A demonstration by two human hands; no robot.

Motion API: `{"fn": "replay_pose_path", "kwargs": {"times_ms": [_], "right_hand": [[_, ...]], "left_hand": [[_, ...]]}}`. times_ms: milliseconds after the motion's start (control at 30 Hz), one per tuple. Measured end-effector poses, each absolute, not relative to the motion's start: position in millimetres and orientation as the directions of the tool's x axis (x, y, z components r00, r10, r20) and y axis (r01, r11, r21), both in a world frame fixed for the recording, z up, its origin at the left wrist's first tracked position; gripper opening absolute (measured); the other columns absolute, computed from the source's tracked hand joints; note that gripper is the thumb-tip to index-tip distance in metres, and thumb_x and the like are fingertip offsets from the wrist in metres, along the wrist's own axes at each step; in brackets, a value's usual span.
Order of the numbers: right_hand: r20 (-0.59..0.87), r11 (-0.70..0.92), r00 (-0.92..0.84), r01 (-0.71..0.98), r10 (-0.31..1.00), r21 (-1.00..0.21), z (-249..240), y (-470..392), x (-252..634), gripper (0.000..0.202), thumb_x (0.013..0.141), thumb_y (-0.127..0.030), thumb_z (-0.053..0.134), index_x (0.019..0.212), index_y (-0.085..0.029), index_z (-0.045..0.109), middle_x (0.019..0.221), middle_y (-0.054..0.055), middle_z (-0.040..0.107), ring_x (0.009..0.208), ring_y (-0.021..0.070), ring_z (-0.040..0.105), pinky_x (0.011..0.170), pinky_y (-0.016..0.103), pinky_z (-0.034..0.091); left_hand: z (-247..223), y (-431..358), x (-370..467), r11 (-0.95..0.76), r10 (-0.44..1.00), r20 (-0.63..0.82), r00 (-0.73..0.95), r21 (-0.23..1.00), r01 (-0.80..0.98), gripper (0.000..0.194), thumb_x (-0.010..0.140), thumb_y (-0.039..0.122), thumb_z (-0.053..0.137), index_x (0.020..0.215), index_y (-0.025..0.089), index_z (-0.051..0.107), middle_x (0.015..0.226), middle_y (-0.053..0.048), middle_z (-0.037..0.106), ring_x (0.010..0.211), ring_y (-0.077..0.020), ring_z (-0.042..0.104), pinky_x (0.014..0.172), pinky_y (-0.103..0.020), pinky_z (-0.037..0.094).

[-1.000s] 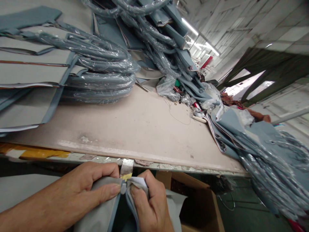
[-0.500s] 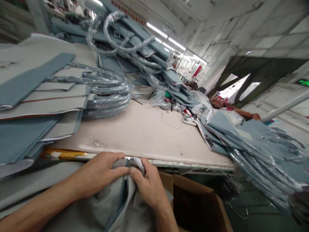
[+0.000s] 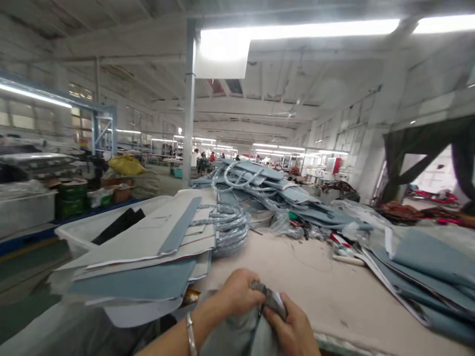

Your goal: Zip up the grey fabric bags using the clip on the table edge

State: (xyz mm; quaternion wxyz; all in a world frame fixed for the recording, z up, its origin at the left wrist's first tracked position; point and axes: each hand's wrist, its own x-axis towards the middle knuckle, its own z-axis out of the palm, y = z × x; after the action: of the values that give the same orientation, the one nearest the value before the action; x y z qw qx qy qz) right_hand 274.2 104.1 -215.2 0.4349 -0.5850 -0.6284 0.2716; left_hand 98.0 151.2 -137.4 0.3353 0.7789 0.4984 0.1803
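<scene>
Low in the head view, a grey fabric piece (image 3: 235, 332) hangs at the near edge of the table, with a dark seam running down it. My left hand (image 3: 241, 292) pinches its folded upper edge between thumb and fingers; a silver bangle (image 3: 191, 333) circles that wrist. Close beside it on the right, my right hand (image 3: 293, 326) grips the same folded edge, where a small white patch shows. Most of the fabric below is cut off by the frame or covered by my hands and forearm.
Left of my hands lies a stack of grey and blue panels (image 3: 137, 277) with plastic-wrapped handles (image 3: 232, 230). Behind the table (image 3: 297, 291) rises a heap of blue pieces (image 3: 260, 180). More blue panels (image 3: 430, 267) lie at right. A white bin (image 3: 70, 237) stands far left.
The camera view has levelled and turned left, bringing more of the workshop into sight. Both hands have kept hold of the fabric, its edge now lifted and tilted.
</scene>
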Motion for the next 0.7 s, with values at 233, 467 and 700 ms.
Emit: {"fn": "replay_pose_path", "kwargs": {"times_ms": [233, 467, 700], "right_hand": [[-0.134, 0.022, -0.367, 0.392, 0.921, -0.92, -127, 37, 328, 0.043, 0.057, -0.044, 0.091, 0.082, -0.017, 0.069, 0.072, -0.006, 0.053, 0.073, 0.0145, 0.047, 0.066, 0.023, 0.038], [-0.089, 0.023, -0.121, 0.709, 0.989, -0.705, -19, -36, 401, 0.034, 0.057, -0.036, 0.092, 0.076, -0.017, 0.071, 0.068, -0.007, 0.056, 0.072, 0.0158, 0.054, 0.062, 0.022, 0.038], [0.462, -0.273, 0.219, 0.961, 0.86, 0.052, 107, -200, 376, 0.009, 0.086, -0.024, 0.075, 0.082, -0.02, 0.068, 0.079, 0.004, 0.072, 0.074, 0.0216, 0.066, 0.063, 0.027, 0.036]], "left_hand": [[-71, 90, 87, -0.539, 0.742, 0.14, 0.656, 0.706, 0.46, 0.024, 0.081, 0.038, 0.061, 0.076, 0.016, 0.068, 0.067, 0.002, 0.055, 0.068, -0.0145, 0.049, 0.063, -0.025, 0.034], [32, 56, 110, -0.824, 0.527, 0.383, 0.758, 0.448, 0.347, 0.025, 0.085, 0.038, 0.062, 0.08, 0.017, 0.074, 0.066, 0.004, 0.06, 0.066, -0.0142, 0.053, 0.062, -0.022, 0.034], [126, 14, 146, -0.99, 0.134, 0.628, 0.767, 0.051, 0.131, 0.01, 0.089, 0.02, 0.066, 0.083, 0.02, 0.074, 0.083, 0.006, 0.067, 0.081, -0.0124, 0.059, 0.076, -0.022, 0.032]]}}
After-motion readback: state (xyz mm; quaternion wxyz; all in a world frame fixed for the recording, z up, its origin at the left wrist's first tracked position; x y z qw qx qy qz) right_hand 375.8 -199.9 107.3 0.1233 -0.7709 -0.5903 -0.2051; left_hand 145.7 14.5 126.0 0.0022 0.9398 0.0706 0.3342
